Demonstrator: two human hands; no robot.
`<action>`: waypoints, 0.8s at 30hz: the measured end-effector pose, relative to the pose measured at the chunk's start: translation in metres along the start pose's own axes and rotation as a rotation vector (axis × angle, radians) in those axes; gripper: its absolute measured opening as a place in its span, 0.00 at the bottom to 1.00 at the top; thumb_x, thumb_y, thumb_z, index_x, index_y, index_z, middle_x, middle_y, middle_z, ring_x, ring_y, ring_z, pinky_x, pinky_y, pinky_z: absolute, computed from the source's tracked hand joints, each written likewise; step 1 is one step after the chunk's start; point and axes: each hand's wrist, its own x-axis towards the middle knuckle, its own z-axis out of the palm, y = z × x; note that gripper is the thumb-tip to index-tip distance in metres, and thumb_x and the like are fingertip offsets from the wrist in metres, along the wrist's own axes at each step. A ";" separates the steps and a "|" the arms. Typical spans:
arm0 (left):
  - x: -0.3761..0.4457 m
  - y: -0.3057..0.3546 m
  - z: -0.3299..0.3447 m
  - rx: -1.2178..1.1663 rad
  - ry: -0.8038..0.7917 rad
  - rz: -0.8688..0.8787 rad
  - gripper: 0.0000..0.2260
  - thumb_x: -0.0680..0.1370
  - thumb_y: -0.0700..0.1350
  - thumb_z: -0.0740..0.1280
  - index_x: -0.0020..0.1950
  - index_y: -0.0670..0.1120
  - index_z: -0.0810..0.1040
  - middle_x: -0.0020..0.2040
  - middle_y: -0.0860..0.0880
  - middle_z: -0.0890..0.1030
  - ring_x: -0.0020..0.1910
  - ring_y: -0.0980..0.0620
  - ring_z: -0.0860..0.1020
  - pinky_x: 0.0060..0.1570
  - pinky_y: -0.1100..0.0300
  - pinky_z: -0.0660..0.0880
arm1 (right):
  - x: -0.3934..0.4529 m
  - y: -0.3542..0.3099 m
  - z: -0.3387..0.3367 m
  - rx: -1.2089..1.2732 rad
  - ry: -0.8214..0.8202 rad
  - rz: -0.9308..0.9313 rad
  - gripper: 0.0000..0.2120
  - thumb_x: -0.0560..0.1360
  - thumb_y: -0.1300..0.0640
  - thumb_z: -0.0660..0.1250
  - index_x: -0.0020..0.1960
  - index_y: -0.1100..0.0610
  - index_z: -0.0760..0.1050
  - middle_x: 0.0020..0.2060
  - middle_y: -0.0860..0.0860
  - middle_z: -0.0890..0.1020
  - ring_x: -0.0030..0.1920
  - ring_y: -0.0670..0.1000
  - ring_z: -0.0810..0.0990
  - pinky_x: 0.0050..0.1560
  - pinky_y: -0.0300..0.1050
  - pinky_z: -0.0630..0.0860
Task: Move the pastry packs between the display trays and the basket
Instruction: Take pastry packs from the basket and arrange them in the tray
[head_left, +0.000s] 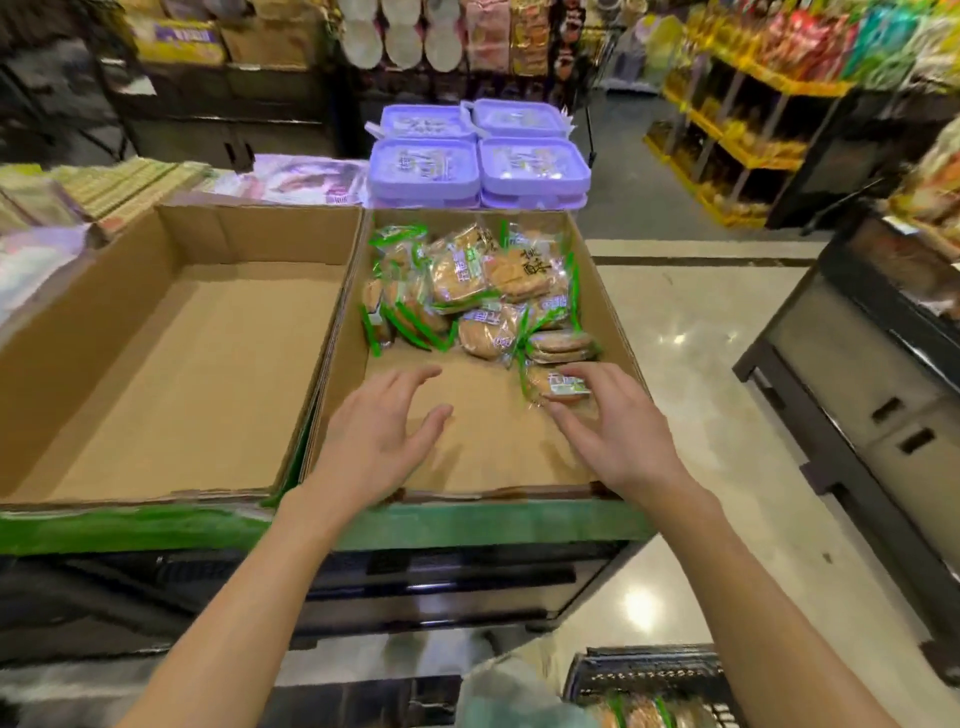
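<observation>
Head view, right hand reaching into the right cardboard tray, fingers spread loosely over the nearest pastry pack, touching its top, left hand hovering released over bare tray floor, remaining packs lying piled at the tray's far end, basket sitting below right.

A shop: stocked snack shelves and cardboard display trays.

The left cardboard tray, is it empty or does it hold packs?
Empty: the left tray shows only its bare brown floor, no packs inside.
</observation>
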 end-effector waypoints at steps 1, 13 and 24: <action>0.009 -0.002 0.001 0.000 0.001 -0.013 0.21 0.79 0.61 0.61 0.68 0.52 0.74 0.59 0.52 0.80 0.57 0.50 0.79 0.54 0.51 0.77 | 0.020 0.006 0.002 -0.003 -0.027 -0.001 0.20 0.79 0.46 0.67 0.69 0.49 0.72 0.65 0.47 0.75 0.66 0.52 0.73 0.62 0.51 0.73; 0.070 -0.011 0.031 -0.176 -0.046 -0.060 0.17 0.79 0.58 0.65 0.66 0.54 0.75 0.57 0.60 0.79 0.54 0.60 0.77 0.54 0.73 0.66 | 0.167 0.056 0.042 -0.493 -0.504 -0.060 0.31 0.76 0.42 0.68 0.75 0.49 0.63 0.70 0.53 0.70 0.69 0.58 0.70 0.67 0.53 0.70; 0.120 -0.022 0.050 -0.211 -0.241 0.112 0.17 0.80 0.58 0.60 0.65 0.54 0.76 0.59 0.56 0.80 0.59 0.53 0.78 0.56 0.50 0.77 | 0.175 0.057 0.046 -0.373 -0.268 -0.097 0.14 0.82 0.48 0.62 0.62 0.55 0.76 0.54 0.51 0.83 0.55 0.58 0.81 0.52 0.55 0.76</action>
